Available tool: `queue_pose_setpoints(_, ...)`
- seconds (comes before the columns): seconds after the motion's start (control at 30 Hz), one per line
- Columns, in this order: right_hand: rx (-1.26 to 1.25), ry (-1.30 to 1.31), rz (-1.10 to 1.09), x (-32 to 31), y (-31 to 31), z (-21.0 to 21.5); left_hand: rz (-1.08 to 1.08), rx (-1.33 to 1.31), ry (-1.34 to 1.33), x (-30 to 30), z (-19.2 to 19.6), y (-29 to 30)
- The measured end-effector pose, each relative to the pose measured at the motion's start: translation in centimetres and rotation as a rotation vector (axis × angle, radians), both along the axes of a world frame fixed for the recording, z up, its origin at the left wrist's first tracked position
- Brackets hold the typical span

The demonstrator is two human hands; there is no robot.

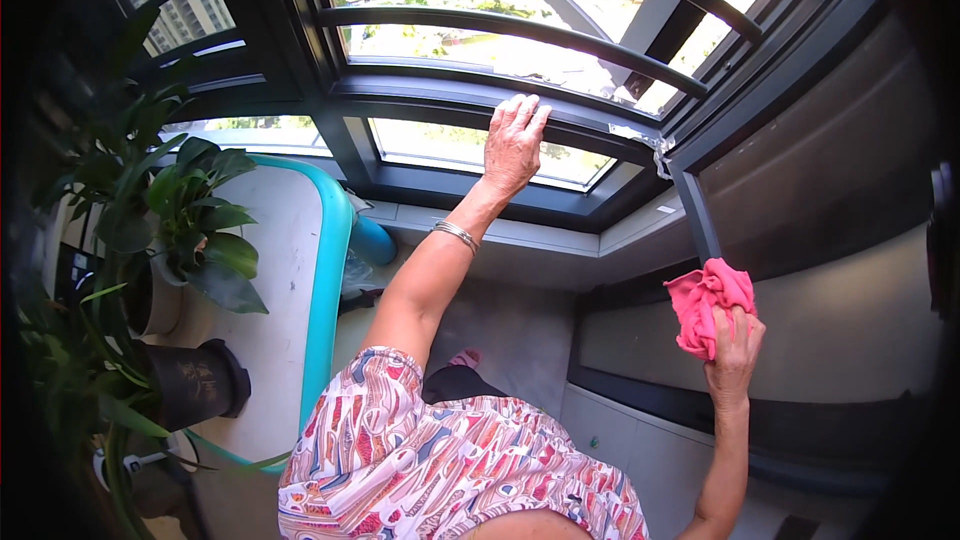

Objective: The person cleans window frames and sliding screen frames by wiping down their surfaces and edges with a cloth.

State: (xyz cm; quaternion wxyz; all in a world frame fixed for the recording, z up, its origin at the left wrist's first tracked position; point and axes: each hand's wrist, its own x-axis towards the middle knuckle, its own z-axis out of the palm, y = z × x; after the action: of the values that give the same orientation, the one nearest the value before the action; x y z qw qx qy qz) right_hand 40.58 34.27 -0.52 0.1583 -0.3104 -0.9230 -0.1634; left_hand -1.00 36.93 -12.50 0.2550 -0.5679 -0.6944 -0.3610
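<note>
My left hand (pixel 513 145) is raised to the dark window frame (pixel 420 95), its fingers bent over the lower rail. A metal bangle circles that wrist. Off to the right, my right hand (pixel 735 350) grips a bunched pink cloth (pixel 712 300). The cloth sits at the lower end of a narrow dark frame edge (pixel 697 210), beside a dark panel (pixel 800 170); whether it presses on the edge is unclear. Most of my right fingers are behind the cloth's folds.
Dark horizontal bars (pixel 500 30) cross the window opening. At left, a white table with a turquoise rim (pixel 335 240) carries potted plants (pixel 205 210), one in a black pot (pixel 195 380). A blue cylindrical object (pixel 373 240) stands between table and sill.
</note>
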Motion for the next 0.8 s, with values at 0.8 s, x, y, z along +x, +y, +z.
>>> queue_pose_setpoints(0.8, -1.365, 0.432, -0.315, 13.9, -13.8, -8.1, -0.566, 0.109, -0.504, 18.1, 3.8, -2.7)
